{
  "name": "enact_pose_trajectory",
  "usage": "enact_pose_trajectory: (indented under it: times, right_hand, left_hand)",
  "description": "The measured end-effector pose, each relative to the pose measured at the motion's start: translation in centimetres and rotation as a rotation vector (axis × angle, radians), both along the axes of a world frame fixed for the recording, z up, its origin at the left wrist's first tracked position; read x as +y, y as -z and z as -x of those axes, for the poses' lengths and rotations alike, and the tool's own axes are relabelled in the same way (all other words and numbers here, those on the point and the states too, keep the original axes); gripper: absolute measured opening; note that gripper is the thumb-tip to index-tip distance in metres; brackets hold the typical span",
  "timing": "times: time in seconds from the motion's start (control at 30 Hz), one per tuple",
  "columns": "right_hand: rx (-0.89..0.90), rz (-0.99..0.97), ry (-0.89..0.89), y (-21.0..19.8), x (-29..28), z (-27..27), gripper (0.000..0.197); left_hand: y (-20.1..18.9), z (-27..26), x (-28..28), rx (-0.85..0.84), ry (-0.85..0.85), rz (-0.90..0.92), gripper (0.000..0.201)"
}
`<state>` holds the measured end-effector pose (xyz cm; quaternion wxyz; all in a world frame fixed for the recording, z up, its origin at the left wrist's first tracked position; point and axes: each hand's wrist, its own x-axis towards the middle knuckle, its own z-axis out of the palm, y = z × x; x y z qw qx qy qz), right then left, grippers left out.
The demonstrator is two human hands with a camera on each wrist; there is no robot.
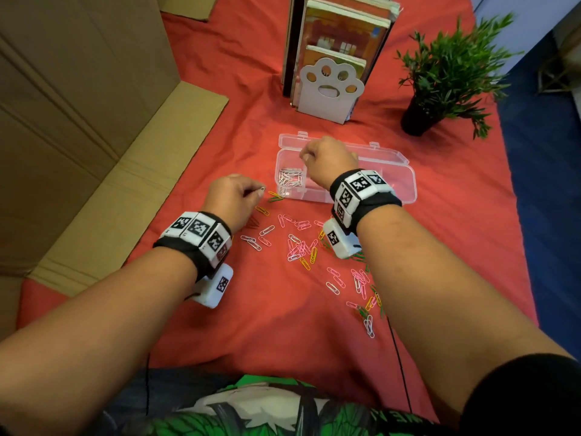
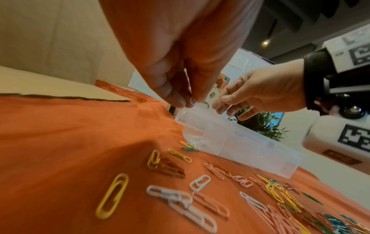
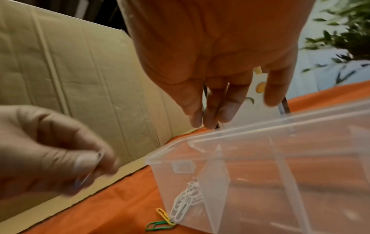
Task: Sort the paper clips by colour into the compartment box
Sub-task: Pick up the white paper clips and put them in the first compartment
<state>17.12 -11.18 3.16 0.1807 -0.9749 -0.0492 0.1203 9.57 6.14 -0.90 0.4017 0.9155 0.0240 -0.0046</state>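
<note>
A clear compartment box lies open on the red cloth. Its leftmost compartment holds several white clips. My left hand pinches one white clip just left of the box's near corner. Over the left end of the box hovers my right hand, its fingers pointing down and relaxed, with nothing in them. Loose clips in white, pink, yellow and green lie scattered in front of the box.
A yellow and a green clip touch the box's near-left corner. Behind the box stand a paw-shaped bookend with books and a potted plant. Cardboard borders the cloth on the left.
</note>
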Motion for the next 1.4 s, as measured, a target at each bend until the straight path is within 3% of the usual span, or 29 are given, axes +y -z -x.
enact_pose_trajectory:
  times: [0.1,0.33,0.53,0.7,0.8,0.93,1.13,1.2,1.3,1.4]
  right_hand:
    - [0.024,-0.064,-0.04,-0.3,-1.1,1.7,0.021]
    - [0.21,0.028,-0.07,1.8,-5.1,11.5,0.016]
    - [0.201,0.148,-0.081,4.7,-6.3,18.3,0.018]
    - [0.123,0.239,-0.125,6.1,-5.5,20.2,0.026]
    - [0.127,0.24,-0.121,6.3,-5.2,20.5,0.037]
    - [0.145,0.169,-0.057,6.5,-5.6,20.5,0.034]
    - [0.164,0.141,-0.023,6.4,-6.0,21.2,0.032]
    - [0.153,0.161,-0.023,6.1,-5.8,21.5,0.031]
    - [0.12,0.21,-0.063,5.7,-5.4,21.7,0.033]
    - [0.127,0.241,-0.103,5.8,-5.1,21.6,0.034]
  left_hand:
    - [0.9,2.3,1.2,0.132,-0.035,0.082,0.021]
    - [3.0,5.6,1.0,0.222,0.084,-0.14,0.027]
    - [3.8,6.0,0.7,0.192,0.148,-0.28,0.02]
    - [4.0,6.4,0.7,0.144,0.248,-0.454,0.021]
    - [3.7,6.5,0.5,0.083,0.28,-0.48,0.012]
    - [4.0,6.3,0.1,0.098,0.291,-0.481,0.013]
    - [3.5,6.7,-0.6,0.199,0.2,-0.164,0.014]
    - [3.2,6.9,-1.1,0.304,0.144,0.054,0.006]
    - [3.1,7.4,-1.7,0.43,0.045,0.469,0.022]
    - [2.9,7.7,-2.3,0.478,0.028,0.638,0.024]
